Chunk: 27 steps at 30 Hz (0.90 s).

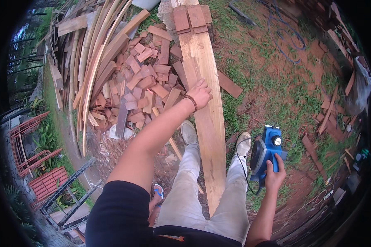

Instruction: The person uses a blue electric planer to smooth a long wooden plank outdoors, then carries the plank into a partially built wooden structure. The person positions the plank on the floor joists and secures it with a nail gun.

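Observation:
A long pale plank (217, 119) runs away from me between my legs. On it lies a narrower brown board (190, 70), and my left hand (201, 95) grips it with the fingers curled over its right edge. A beaded bracelet (191, 103) circles that wrist. Off to the right of the plank, my right hand (275, 173) holds a blue electric planer (272, 144) by its handle, in the air and apart from the wood. The planer's black cord (244, 173) loops down beside my leg. The palm side of my left hand is hidden.
Several brown wood pieces (196, 16) rest on the plank's far end. A heap of cut blocks (146, 82) and long boards (105, 53) lies at the left. A blue hose or cable (282, 35) curls on the grass at the right. Another person's sandalled foot (158, 191) shows at lower left.

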Motion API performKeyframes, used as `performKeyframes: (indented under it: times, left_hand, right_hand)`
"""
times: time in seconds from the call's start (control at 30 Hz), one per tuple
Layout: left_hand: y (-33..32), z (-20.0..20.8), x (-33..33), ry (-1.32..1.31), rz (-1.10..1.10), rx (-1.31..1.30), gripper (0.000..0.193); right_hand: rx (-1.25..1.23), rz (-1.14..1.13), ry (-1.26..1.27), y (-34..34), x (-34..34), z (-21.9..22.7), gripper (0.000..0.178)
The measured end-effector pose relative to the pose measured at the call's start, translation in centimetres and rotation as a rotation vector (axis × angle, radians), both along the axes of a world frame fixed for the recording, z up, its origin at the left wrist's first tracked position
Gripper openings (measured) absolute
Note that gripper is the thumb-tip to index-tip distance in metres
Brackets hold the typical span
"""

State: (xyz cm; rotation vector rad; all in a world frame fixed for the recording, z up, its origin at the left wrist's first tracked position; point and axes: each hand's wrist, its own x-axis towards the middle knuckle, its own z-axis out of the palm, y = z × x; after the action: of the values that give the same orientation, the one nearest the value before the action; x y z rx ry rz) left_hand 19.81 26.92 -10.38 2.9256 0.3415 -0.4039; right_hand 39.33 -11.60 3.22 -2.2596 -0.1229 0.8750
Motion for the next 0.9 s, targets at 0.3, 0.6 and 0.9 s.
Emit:
performKeyframes:
  times: [0.3,0.6,0.9]
  left_hand:
    - [5.3,-4.1,6.9,0.096,-0.097,0.169,0.024]
    - [-0.6,-4.6,6.3,-0.118,1.147,-0.083,0.085]
    - [3.4,-4.9,8.0,-0.163,1.232,-0.164,0.089]
  right_hand:
    - [-0.112,-0.082,0.14,0.5,-2.5,-0.9,0.041]
    - [-0.037,0.258,-0.043,2.2,-4.5,-2.1,0.041]
    - [0.061,0.412,-0.106,5.5,-7.7,-3.1,0.04]
